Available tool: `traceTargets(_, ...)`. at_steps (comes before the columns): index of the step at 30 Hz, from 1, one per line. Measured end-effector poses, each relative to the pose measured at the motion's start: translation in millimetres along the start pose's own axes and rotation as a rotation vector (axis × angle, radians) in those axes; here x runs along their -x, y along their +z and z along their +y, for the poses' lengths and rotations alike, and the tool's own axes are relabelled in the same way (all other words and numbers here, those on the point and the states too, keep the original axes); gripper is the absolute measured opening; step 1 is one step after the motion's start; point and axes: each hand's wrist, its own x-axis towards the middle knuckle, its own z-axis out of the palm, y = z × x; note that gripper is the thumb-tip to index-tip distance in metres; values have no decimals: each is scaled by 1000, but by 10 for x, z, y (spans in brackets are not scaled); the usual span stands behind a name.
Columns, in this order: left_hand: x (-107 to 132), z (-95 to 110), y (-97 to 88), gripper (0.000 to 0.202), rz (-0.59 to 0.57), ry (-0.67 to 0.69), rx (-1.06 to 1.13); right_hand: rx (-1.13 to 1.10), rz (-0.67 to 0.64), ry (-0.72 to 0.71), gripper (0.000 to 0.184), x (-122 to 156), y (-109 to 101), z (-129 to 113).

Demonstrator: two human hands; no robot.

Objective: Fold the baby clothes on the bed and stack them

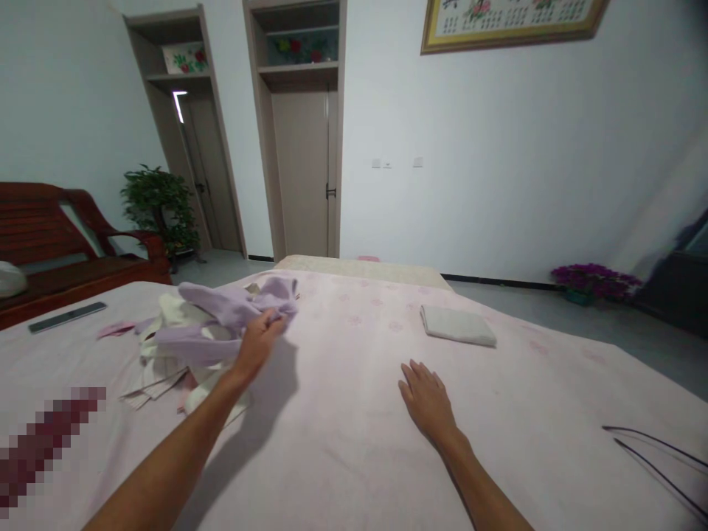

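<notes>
My left hand is closed on a lilac garment at the top of a loose pile of pale clothes on the pink bedsheet. The garment is lifted slightly off the pile. Flat on the sheet, fingers stretched out and holding nothing, rests my right hand. A folded off-white cloth lies beyond the right hand, apart from it.
A dark remote lies at the bed's left side. Beyond it are a wooden sofa and a potted plant. Two doors stand in the far wall. Purple flowers sit on the floor at right. Thin dark cables cross the sheet's right edge.
</notes>
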Motion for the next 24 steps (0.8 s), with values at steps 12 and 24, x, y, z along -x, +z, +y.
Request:
traceTargets(12, 1026, 40, 1073, 26, -410, 420, -284, -100, 54, 8, 42, 10, 20, 77)
traceTargets(24, 1038, -531, 1151, 28, -236, 374, -348, -167, 94, 32, 38, -39, -53, 48)
